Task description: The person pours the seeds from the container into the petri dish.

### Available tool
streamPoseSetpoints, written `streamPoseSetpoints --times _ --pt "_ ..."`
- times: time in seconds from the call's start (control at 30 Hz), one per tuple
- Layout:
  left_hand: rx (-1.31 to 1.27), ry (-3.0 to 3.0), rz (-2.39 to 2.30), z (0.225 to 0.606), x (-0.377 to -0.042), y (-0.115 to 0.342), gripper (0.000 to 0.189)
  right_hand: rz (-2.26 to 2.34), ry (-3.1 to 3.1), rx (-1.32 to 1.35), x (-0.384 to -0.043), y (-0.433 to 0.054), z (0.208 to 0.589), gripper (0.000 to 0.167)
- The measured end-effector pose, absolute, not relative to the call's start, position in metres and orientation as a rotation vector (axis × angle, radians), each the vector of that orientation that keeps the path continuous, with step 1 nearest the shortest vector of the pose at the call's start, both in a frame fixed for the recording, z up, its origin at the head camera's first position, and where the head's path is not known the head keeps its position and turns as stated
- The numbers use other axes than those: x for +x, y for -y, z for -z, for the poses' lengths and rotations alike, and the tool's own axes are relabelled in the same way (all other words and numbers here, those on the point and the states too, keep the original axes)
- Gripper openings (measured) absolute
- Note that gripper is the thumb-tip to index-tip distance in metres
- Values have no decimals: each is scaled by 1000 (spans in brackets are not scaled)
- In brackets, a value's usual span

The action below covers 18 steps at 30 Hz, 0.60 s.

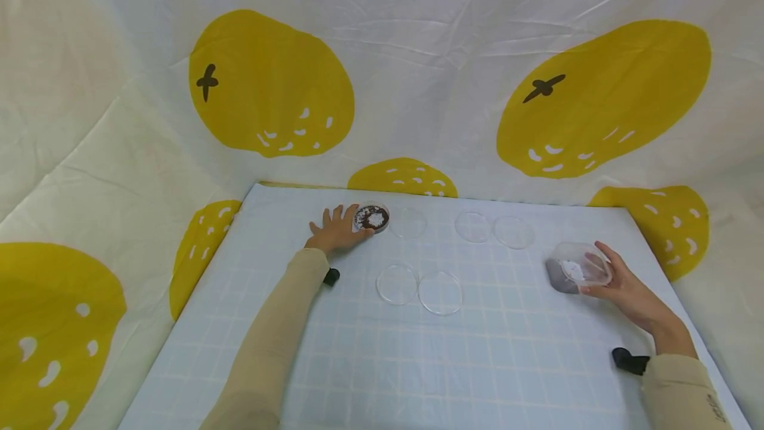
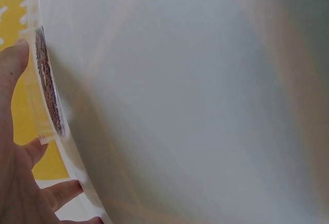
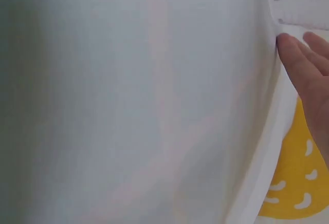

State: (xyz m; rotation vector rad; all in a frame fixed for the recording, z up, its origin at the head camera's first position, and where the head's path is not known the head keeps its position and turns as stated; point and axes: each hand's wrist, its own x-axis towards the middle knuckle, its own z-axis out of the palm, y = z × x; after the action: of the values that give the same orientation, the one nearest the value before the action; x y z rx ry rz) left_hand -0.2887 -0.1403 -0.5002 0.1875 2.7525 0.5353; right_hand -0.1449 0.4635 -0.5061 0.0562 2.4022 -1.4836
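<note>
At the back left of the table, a round clear petri dish (image 1: 375, 208) holds dark brown granules with white bits on top. My left hand (image 1: 339, 231) spans it from the left, thumb and forefinger at opposite sides of its wall, the other fingers spread; the left wrist view shows the dish (image 2: 49, 88) edge-on beside the thumb. On the right, my right hand (image 1: 627, 294) grips a clear plastic tub (image 1: 591, 274) by its right side. A white patch shows within the tub, and its left part looks grey. Only a corner of the tub (image 3: 303, 3) enters the right wrist view.
Several clear round dish pieces lie flat: one (image 1: 408, 223) right of the filled dish, a pair (image 1: 473, 212) at the back middle, and another pair (image 1: 440, 314) nearer the front. Pale checked cloth (image 1: 507, 363) covers the table. A patterned curtain (image 1: 418, 85) hangs behind it.
</note>
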Motion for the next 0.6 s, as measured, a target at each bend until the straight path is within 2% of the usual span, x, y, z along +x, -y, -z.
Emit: streamPoseSetpoints --times 0.23,0.43,0.6 --pt "186 -2750 -534 501 -289 141 91 1425 -2460 88 -141 -461 493 104" --pt "191 -2752 -519 502 -289 142 91 1361 -2614 25 -139 -455 469 94" --pt "191 -2762 -527 502 -290 142 91 1370 -2710 -18 -143 -440 449 93"
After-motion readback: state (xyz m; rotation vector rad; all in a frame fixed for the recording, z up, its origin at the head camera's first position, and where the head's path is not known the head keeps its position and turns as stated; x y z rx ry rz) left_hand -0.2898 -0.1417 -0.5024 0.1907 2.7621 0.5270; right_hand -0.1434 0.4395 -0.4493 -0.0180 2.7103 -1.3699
